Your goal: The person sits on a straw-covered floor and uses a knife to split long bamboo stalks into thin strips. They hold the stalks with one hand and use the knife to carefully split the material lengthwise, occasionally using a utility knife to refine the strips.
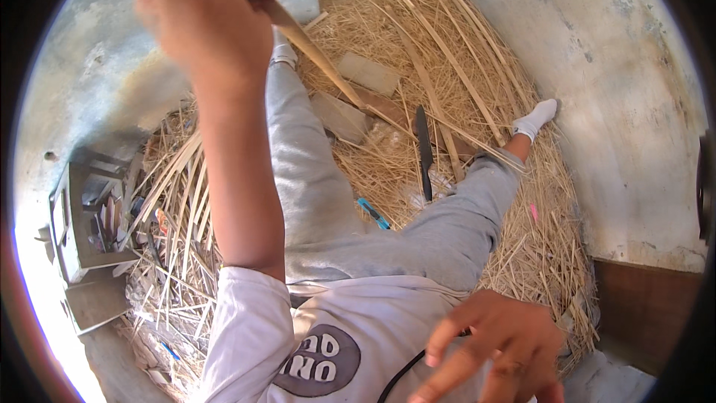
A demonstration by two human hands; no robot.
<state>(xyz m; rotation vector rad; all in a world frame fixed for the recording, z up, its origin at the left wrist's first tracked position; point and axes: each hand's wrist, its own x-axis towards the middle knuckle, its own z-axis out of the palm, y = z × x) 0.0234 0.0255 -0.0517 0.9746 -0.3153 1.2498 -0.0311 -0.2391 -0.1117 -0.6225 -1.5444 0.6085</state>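
Observation:
My left hand is raised at the upper left, its fingers closed around a pale wooden stick. The stick slants down to the right toward two flat blocks, a light one and a greyer one, between my legs. Low at the right, my right hand hovers over my shirt, fingers apart and loosely bent, with nothing visible in them. A black knife lies in front of me, its handle end toward me. Close to my lap rests a turquoise utility cutter.
Straw-like shavings and thin strips cover the floor around my outstretched legs. A small wooden rack with odds and ends stands at the left. Stained pale walls close in on the sides. A black cord hangs over my shirt.

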